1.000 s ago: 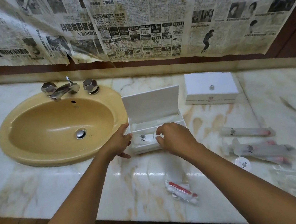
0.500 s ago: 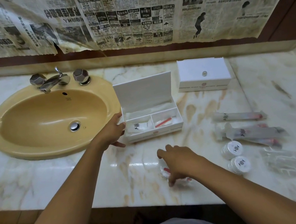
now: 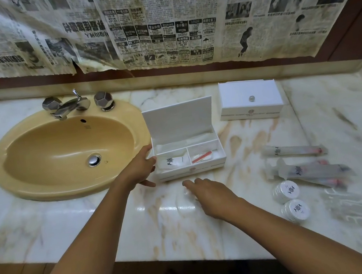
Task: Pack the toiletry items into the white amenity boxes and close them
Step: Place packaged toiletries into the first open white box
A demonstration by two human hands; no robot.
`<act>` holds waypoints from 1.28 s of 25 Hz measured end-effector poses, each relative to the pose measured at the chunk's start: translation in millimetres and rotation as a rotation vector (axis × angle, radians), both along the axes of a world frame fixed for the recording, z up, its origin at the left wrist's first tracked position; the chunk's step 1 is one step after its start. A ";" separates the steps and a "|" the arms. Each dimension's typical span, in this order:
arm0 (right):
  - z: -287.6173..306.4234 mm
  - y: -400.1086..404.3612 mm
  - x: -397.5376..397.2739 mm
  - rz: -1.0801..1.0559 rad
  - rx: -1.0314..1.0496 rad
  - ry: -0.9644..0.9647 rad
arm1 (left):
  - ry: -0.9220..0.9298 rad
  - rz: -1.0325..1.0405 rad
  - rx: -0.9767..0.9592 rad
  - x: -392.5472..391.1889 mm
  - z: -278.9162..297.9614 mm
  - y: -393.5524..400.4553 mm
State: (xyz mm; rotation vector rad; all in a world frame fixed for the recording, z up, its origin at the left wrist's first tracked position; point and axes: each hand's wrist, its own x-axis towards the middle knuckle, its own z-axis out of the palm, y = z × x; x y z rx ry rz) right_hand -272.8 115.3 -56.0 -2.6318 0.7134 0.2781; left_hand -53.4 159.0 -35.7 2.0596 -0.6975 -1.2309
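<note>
On marble counter, open amenity box [image 3: 188,157] part-filled: sachet front-left, red item front-right. Left hand [image 3: 140,169] steadies its side, fingers spread. Right hand [image 3: 210,195] curls on clear packet [image 3: 187,203]. Closed box [image 3: 250,99] behind; tubes [image 3: 297,161] and round tins [image 3: 290,200] still unpacked.

Newspaper-covered wall [image 3: 157,22] behind marble counter [image 3: 70,225] with yellow sink [image 3: 28,184].

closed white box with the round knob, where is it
The closed white box sits at the back of the marble counter, right of the open white box.
</note>
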 end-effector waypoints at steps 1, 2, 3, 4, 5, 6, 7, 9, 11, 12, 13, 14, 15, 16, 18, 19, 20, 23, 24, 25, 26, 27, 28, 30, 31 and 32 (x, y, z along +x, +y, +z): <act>0.4 -1.6 1.6 -0.017 0.010 -0.023 | 0.001 -0.003 -0.002 0.1 -0.1 0.4; 1.0 -3.4 2.8 -0.028 0.012 -0.034 | 0.003 -0.005 -0.002 0.5 -0.3 0.6; 1.2 -5.3 3.9 -0.032 0.005 -0.031 | 0.004 -0.005 -0.002 0.6 -0.3 0.7; 1.2 -7.0 4.8 -0.035 -0.004 -0.023 | 0.006 -0.005 -0.001 0.6 -0.2 0.7; 1.9 -8.4 5.7 -0.045 -0.010 -0.015 | 0.007 -0.004 0.000 0.5 -0.3 0.6; 3.2 -9.7 6.6 -0.058 -0.016 -0.012 | 0.008 -0.002 0.002 0.5 -0.3 0.5; 4.9 -10.4 7.7 -0.067 -0.021 -0.009 | 0.009 0.000 0.004 0.6 -0.5 0.2; 9.8 -10.5 9.3 -0.070 -0.034 -0.019 | 0.009 0.000 0.005 1.1 -0.3 -0.1; 15.7 -10.4 10.9 -0.074 -0.029 -0.050 | 0.011 -0.001 0.004 2.1 -0.9 -0.2; 18.9 -10.3 12.1 -0.081 -0.031 -0.072 | 0.011 0.001 0.005 2.4 -1.0 -0.2; 21.6 -10.8 13.9 -0.089 -0.043 -0.096 | 0.011 0.004 0.007 2.4 -0.9 -0.2; 23.2 -12.1 16.0 -0.098 -0.059 -0.129 | 0.011 0.006 0.009 2.4 -1.0 0.0; 24.7 -14.1 18.8 -0.103 -0.077 -0.164 | 0.012 0.007 0.008 2.6 -1.2 0.0; 26.7 -16.8 21.7 -0.107 -0.091 -0.201 | 0.014 0.004 0.007 2.8 -1.4 0.1; 32.6 -24.5 27.1 -0.117 -0.109 -0.273 | 0.012 0.002 0.006 3.4 -1.7 0.1; 35.8 -29.9 29.3 -0.128 -0.117 -0.324 | 0.013 0.003 0.008 3.5 -1.8 0.1; 39.2 -36.0 30.9 -0.149 -0.129 -0.381 | 0.016 0.004 0.010 3.6 -1.9 0.0; 49.2 -55.8 33.8 -0.240 -0.194 -0.481 | 0.021 0.010 0.017 2.9 -1.3 -0.3; 50.9 -61.8 33.7 -0.259 -0.227 -0.477 | 0.018 0.010 0.018 2.7 -1.1 -0.1; 51.5 -67.4 33.2 -0.268 -0.253 -0.453 | 0.016 0.010 0.018 2.8 -1.2 -0.1; 52.2 -71.4 32.3 -0.275 -0.262 -0.406 | 0.015 0.010 0.019 2.9 -1.1 -0.1; 51.7 -74.6 31.3 -0.283 -0.261 -0.351 | 0.015 0.012 0.021 3.0 -1.2 -0.4; 49.7 -76.8 30.3 -0.292 -0.256 -0.302 | 0.016 0.015 0.022 3.1 -1.1 -0.5; 43.6 -79.5 29.5 -0.300 -0.219 -0.208 | 0.019 0.018 0.023 3.5 -1.2 -0.9; 39.8 -80.0 30.1 -0.303 -0.191 -0.163 | 0.020 0.019 0.023 3.5 -1.2 -1.0; 36.6 -80.0 30.9 -0.310 -0.159 -0.121 | 0.019 0.018 0.023 3.5 -1.0 -0.7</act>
